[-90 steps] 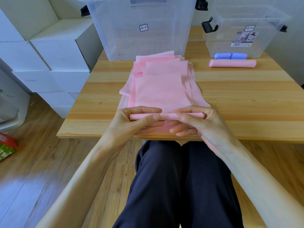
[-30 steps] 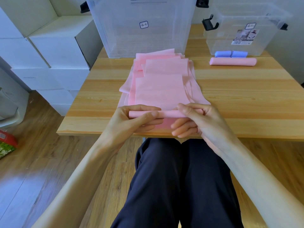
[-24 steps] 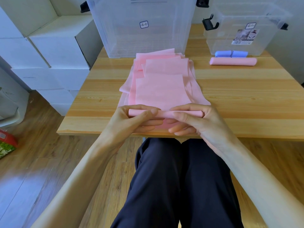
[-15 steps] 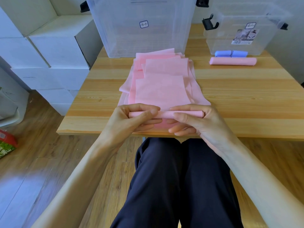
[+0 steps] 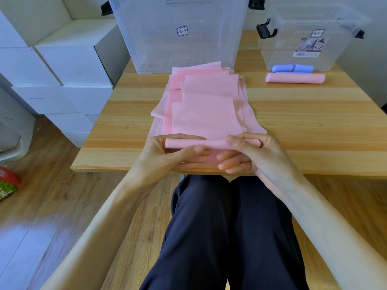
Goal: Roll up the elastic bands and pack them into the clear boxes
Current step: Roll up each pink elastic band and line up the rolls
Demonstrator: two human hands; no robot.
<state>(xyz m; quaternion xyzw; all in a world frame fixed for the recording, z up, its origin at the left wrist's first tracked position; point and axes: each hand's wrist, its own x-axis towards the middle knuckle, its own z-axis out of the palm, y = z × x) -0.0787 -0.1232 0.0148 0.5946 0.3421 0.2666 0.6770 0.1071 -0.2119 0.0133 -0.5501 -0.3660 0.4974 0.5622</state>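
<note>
A pile of flat pink elastic bands [image 5: 204,105] lies along the middle of the wooden table [image 5: 314,122]. The near end of the top band is wound into a thin pink roll [image 5: 213,143] close to the table's front edge. My left hand [image 5: 167,155] pinches the roll's left half between thumb and fingers. My right hand [image 5: 253,153] pinches its right half, thumb on top. A finished pink roll [image 5: 295,78] and a blue roll [image 5: 293,68] lie at the back right. Behind them stands a small clear box [image 5: 310,34]; a large clear box [image 5: 182,34] stands behind the pile.
White cartons [image 5: 62,65] are stacked left of the table. My legs in dark trousers [image 5: 219,231] sit under the table's front edge. A red and green package [image 5: 8,183] lies on the wooden floor at the far left.
The roll has grown slightly thicker and crept a little farther up the band. My right thumb has shifted over the top of the roll; both hands stay on it.
</note>
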